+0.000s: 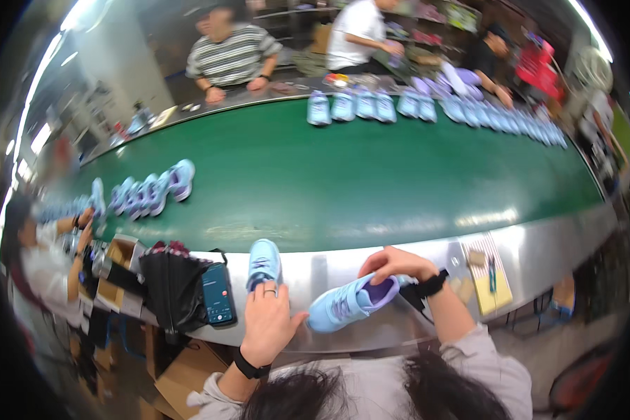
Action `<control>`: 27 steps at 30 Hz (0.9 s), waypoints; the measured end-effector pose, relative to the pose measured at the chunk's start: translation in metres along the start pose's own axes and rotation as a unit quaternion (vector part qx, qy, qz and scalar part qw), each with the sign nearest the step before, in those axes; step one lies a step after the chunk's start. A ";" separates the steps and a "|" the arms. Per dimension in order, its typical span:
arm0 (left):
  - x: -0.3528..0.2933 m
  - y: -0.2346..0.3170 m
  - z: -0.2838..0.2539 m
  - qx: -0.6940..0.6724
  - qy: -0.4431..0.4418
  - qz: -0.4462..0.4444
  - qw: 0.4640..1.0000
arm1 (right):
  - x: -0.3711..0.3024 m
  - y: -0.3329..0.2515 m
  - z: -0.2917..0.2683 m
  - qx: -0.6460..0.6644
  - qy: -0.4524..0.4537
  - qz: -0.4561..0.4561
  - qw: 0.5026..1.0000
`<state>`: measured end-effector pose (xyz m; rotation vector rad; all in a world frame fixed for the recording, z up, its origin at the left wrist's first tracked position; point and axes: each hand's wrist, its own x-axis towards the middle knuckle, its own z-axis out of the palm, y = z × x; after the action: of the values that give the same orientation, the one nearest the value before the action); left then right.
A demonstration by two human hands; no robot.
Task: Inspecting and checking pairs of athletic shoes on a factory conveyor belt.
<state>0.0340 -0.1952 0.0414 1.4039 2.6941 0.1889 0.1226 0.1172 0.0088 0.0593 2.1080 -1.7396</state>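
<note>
At lower centre, the right hand (404,263) bends over a blue shoe (337,306), the left hand (269,322) touches a second shoe (264,253), both grips I cannot tell; pair handling seems in hand, next needing steady hold.

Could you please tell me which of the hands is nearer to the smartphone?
Left: the left hand is just right of the smartphone, on a blue sneaker; the right hand is farther right, at the opening of a second blue sneaker.
</note>
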 end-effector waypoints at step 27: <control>0.028 0.039 0.076 -0.794 -0.134 -0.113 0.582 | -0.235 0.179 -0.032 -0.313 0.672 0.309 0.595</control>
<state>0.0604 -0.1456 -0.0280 0.3300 1.2256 1.6088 0.3802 0.2396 -0.0751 2.1567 2.7736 -0.2085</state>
